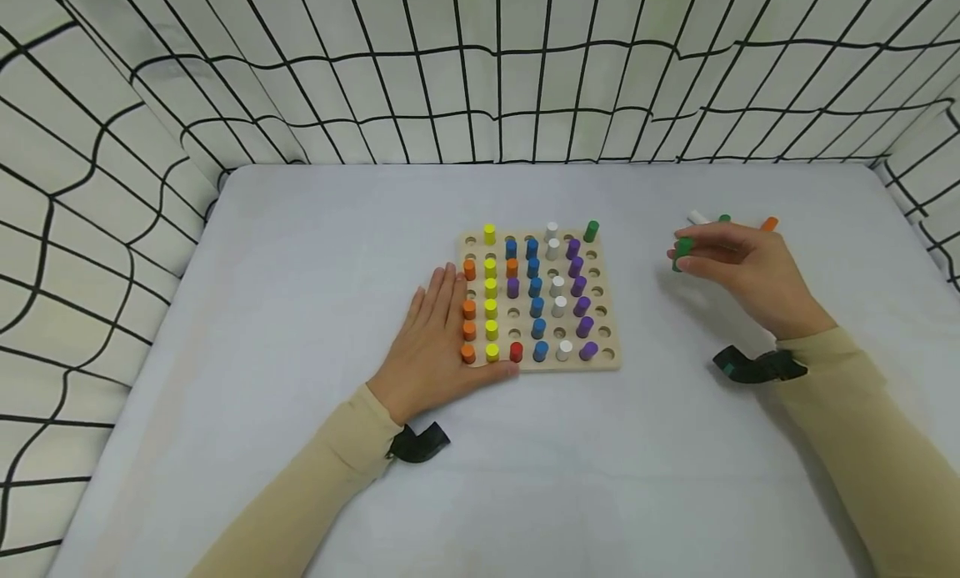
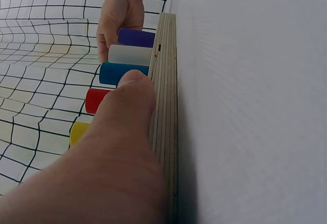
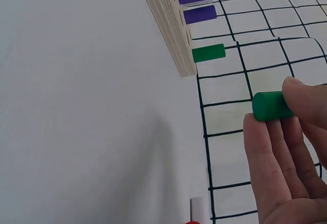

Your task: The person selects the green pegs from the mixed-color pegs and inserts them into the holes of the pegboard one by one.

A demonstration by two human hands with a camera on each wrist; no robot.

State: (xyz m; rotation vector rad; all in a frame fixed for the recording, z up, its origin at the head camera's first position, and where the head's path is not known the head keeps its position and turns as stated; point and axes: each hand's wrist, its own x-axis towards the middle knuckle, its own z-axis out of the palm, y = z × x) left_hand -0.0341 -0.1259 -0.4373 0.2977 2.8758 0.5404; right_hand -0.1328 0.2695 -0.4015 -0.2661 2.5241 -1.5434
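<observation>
A wooden pegboard [image 1: 612, 364] lies on the table, with pegs standing in columns. My left hand [image 1: 427, 349] rests along its left side with fingers straight, the thumb stretched along the near edge. In the left wrist view that thumb [image 2: 134, 98] lies against the board's layered edge, below the red peg [image 2: 97, 101] and blue peg [image 2: 115, 73]. Off to the board's right, my right hand [image 1: 761, 269] pinches a green peg [image 3: 268, 106] between thumb and fingers, raised over the table. Another green peg [image 1: 592, 231] stands at the board's far right corner.
Beyond my right hand lie loose pegs, among them a white one [image 1: 697, 217], a green one [image 1: 724, 218] and an orange one [image 1: 769, 224]. A white cloth with black grid lines [image 1: 517, 86] rises behind the white table [image 1: 300, 253] and along its sides.
</observation>
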